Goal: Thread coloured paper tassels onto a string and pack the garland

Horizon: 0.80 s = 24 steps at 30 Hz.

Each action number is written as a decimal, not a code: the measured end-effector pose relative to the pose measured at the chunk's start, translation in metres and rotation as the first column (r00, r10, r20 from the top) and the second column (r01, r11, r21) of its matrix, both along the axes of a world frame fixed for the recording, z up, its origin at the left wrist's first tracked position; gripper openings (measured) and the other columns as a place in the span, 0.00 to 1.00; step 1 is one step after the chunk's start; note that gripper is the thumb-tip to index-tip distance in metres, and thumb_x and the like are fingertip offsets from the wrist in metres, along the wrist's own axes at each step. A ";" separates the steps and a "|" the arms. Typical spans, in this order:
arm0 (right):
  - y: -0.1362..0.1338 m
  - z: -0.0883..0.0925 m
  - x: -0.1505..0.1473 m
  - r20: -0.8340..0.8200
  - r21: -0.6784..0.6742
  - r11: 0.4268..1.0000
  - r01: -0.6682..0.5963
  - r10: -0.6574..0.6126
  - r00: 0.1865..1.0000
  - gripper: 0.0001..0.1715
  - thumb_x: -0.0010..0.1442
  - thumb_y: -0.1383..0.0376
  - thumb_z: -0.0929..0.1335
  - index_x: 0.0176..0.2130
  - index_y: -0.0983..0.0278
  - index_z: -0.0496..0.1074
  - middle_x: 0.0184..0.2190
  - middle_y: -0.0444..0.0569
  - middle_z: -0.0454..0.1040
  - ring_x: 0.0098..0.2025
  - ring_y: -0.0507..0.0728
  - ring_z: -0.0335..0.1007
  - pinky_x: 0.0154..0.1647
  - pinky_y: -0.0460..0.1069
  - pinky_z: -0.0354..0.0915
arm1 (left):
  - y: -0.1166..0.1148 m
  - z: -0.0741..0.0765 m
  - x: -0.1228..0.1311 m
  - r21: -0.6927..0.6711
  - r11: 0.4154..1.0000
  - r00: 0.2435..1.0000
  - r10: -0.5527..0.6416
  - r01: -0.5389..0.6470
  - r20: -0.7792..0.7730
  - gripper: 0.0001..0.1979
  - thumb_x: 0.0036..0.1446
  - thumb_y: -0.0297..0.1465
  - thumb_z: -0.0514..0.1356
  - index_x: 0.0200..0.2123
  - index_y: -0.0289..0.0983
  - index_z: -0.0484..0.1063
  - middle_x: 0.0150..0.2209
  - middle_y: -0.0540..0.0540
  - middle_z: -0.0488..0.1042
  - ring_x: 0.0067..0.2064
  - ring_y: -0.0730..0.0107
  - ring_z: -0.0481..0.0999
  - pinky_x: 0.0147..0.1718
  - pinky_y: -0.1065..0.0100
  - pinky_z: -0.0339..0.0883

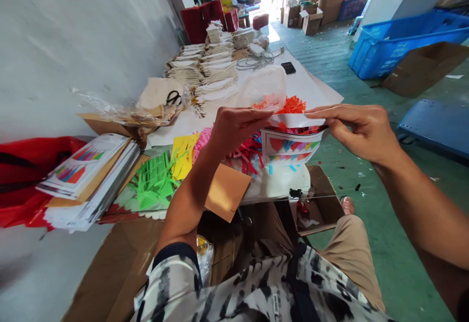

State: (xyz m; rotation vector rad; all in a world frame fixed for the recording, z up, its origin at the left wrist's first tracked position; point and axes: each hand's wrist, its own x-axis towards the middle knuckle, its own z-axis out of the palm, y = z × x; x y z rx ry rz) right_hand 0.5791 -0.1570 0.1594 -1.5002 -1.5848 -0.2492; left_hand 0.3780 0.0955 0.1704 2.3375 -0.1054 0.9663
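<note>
My left hand and my right hand both pinch the top edge of a clear plastic packet held above the table. Inside the packet is a printed card with coloured triangles and strips of red and blue cut paper. Just behind it a clear bag holds orange paper shapes. Under my left forearm lie yellow, green and pink cut paper pieces, plus a brown envelope.
A stack of printed cards lies at the left by a red bag. Piles of cloth bags, scissors and cables cover the far table. Blue crates and cardboard stand on the green floor at right. Open cartons sit below the table.
</note>
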 end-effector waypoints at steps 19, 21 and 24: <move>0.004 -0.012 0.001 0.033 0.030 1.000 0.009 -0.010 0.999 0.20 0.78 0.64 0.64 0.59 0.54 0.82 0.54 0.49 0.87 0.53 0.59 0.85 0.52 0.54 0.78 | -0.008 -0.039 0.008 0.069 0.970 0.894 0.188 -0.235 0.406 0.09 0.71 0.38 0.68 0.42 0.43 0.87 0.38 0.50 0.89 0.39 0.72 0.88 0.41 0.71 0.81; 0.007 -0.011 0.000 0.033 0.025 0.999 0.032 -0.033 0.999 0.21 0.79 0.62 0.63 0.60 0.51 0.82 0.52 0.47 0.87 0.52 0.61 0.86 0.50 0.58 0.79 | -0.010 -0.034 0.009 -0.038 0.972 0.917 0.231 -0.231 0.325 0.09 0.71 0.40 0.68 0.42 0.43 0.87 0.37 0.50 0.89 0.37 0.73 0.88 0.39 0.71 0.81; 0.010 -0.010 0.000 0.065 0.016 0.999 0.040 -0.041 0.997 0.24 0.79 0.62 0.62 0.61 0.46 0.82 0.53 0.46 0.86 0.51 0.63 0.86 0.51 0.62 0.80 | -0.012 -0.016 0.011 -0.146 0.978 0.977 0.167 -0.147 0.135 0.09 0.71 0.40 0.67 0.44 0.43 0.87 0.38 0.49 0.89 0.35 0.72 0.87 0.35 0.70 0.81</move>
